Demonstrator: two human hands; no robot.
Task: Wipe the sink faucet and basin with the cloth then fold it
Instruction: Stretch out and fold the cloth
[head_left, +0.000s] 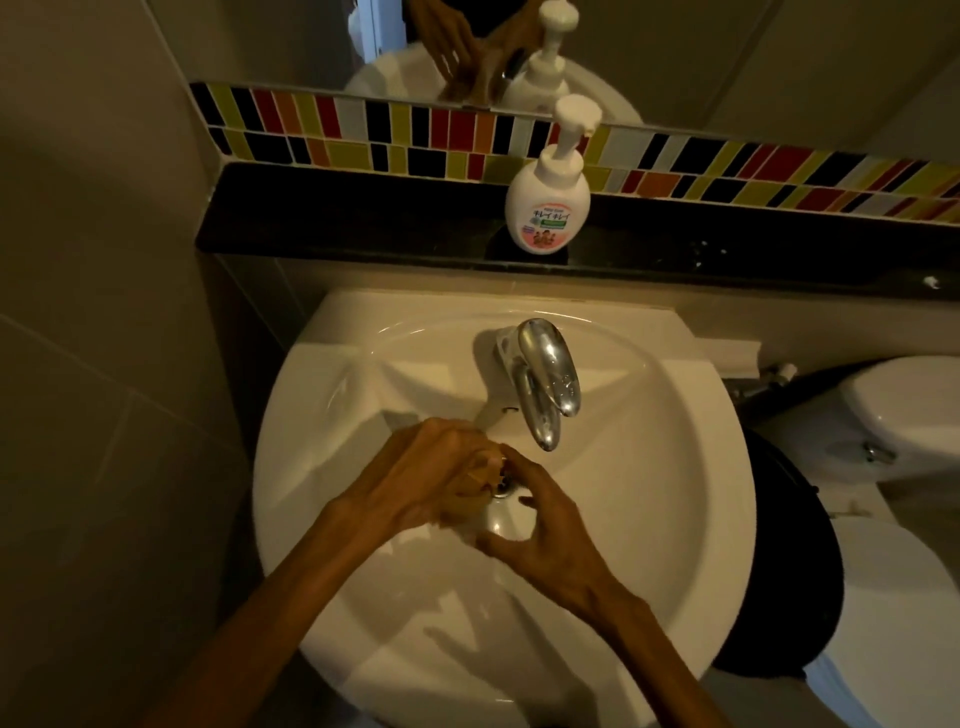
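- My right hand (540, 525) hovers over the basin (649, 493), fingers loosely curled, holding nothing
- My left hand (431, 478) grips the bunched cloth (480, 480) by the drain (501, 488)
- Wiping the basin, I judge; the faucet (545, 379) needs passes next

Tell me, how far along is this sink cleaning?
Nothing shows as finished: I can't tell whether the faucet has been wiped. In hand: the left hand grips a bunched tan cloth low in the basin near the drain; the right hand hovers beside it. Left: folding the cloth.
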